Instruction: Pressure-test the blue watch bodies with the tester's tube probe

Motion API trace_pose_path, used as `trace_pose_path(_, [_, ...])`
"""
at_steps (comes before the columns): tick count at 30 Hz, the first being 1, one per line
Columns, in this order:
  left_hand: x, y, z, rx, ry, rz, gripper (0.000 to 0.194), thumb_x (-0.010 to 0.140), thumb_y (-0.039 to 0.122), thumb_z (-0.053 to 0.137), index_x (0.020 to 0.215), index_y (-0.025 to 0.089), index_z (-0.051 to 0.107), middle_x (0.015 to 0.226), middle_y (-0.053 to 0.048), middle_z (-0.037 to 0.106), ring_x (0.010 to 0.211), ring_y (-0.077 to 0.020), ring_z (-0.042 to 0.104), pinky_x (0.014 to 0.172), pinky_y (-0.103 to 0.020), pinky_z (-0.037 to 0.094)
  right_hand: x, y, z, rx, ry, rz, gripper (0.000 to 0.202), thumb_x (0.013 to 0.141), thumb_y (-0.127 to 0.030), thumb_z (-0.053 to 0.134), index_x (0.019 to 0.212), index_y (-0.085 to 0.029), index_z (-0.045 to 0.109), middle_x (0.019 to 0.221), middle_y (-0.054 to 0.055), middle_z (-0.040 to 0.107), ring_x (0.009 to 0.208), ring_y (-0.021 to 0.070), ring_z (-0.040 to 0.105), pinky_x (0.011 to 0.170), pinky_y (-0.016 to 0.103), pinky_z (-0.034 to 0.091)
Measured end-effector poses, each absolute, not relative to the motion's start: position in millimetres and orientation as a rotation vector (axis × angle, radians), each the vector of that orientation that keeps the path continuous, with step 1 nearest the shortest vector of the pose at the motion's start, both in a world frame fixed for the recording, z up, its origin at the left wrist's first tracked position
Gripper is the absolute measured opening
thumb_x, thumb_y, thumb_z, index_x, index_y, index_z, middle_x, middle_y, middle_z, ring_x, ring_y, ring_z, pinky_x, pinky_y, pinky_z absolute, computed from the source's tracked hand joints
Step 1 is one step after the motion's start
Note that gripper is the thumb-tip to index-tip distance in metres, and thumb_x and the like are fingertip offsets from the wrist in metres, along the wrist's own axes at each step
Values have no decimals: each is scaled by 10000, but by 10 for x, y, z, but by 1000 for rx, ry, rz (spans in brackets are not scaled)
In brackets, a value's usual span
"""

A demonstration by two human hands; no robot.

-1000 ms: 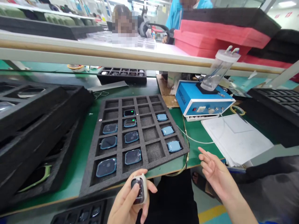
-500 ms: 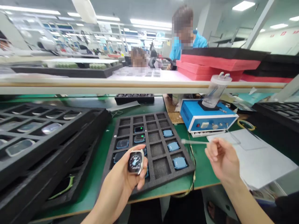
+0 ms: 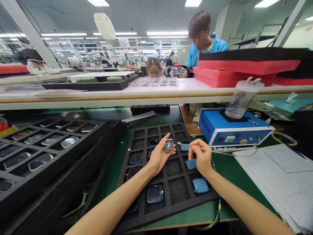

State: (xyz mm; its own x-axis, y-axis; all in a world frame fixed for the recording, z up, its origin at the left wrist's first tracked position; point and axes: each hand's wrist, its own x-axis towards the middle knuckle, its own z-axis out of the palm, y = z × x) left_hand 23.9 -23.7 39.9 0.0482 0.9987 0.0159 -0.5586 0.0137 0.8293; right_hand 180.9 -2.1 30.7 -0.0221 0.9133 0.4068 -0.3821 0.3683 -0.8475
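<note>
My left hand (image 3: 157,159) holds a smartwatch (image 3: 168,145), its lit dial facing up, above a black foam tray (image 3: 166,189). Pinched in my right hand (image 3: 201,155) is a thin pale stick (image 3: 181,144) with a small tip, joined to a clear tube (image 3: 227,152). That tip is close to the watch's right side; I cannot tell if they touch. Blue watch cases (image 3: 200,185) lie in the tray's right column. On the left side are dark-screened watches (image 3: 155,194), and one watch (image 3: 154,142) shows a green dot.
Stacked foam trays (image 3: 80,163) with glass-faced pieces fill the left side. A blue control box (image 3: 234,127) bearing a clear cup (image 3: 239,101) stands at right, near paper sheets (image 3: 281,173). A shelf edge (image 3: 122,99) crosses behind; a person in blue (image 3: 217,44) is beyond.
Both hands have moved forward over the tray and closer together. The stick's tip has come from well right of the watch to beside it. The camera view has shifted.
</note>
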Motion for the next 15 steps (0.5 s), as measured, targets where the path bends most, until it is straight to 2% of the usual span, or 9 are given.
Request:
trace_pose_path(4, [255, -210, 333, 850, 718, 1290, 461, 875, 271, 486, 1316, 153, 419, 948, -78, 629, 867, -158, 595, 893, -333, 434, 1880, -43, 241, -590, -1225, 1153, 114, 803, -248, 531, 793, -156, 597, 550, -12, 621, 392, 108, 530, 398, 219, 380])
trace_pose_path(6, [261, -192, 327, 995, 803, 1257, 420, 871, 278, 501, 1279, 181, 476, 1026, -72, 604, 948, -172, 569, 939, -357, 404, 1910, -46, 252, -601, -1228, 1189, 103, 810, -235, 540, 840, -159, 603, 649, 12, 664, 428, 116, 567, 416, 227, 395])
trace_pose_path(10, [251, -207, 305, 1478, 1139, 1252, 433, 816, 265, 584, 1244, 252, 521, 1095, -65, 541, 995, -205, 520, 933, -362, 386, 1924, -80, 280, -673, -1194, 1134, 87, 832, -221, 546, 876, -168, 600, 725, 30, 693, 452, 130, 605, 425, 238, 424])
trace_pose_path(13, [241, -254, 294, 1724, 1328, 1265, 534, 753, 225, 656, 1260, 271, 497, 1039, -59, 518, 980, -218, 495, 906, -366, 384, 1907, -136, 298, -696, -1255, 1089, 94, 845, -221, 548, 892, -170, 612, 748, 43, 706, 467, 143, 626, 419, 246, 448])
trace_pose_path(15, [245, -283, 302, 1810, 1412, 1233, 515, 734, 206, 671, 1226, 249, 523, 984, -50, 507, 939, -210, 496, 869, -350, 394, 1893, -168, 314, -702, -1290, 1088, 101, 855, -216, 544, 902, -169, 620, 760, 48, 709, 479, 146, 633, 428, 251, 463])
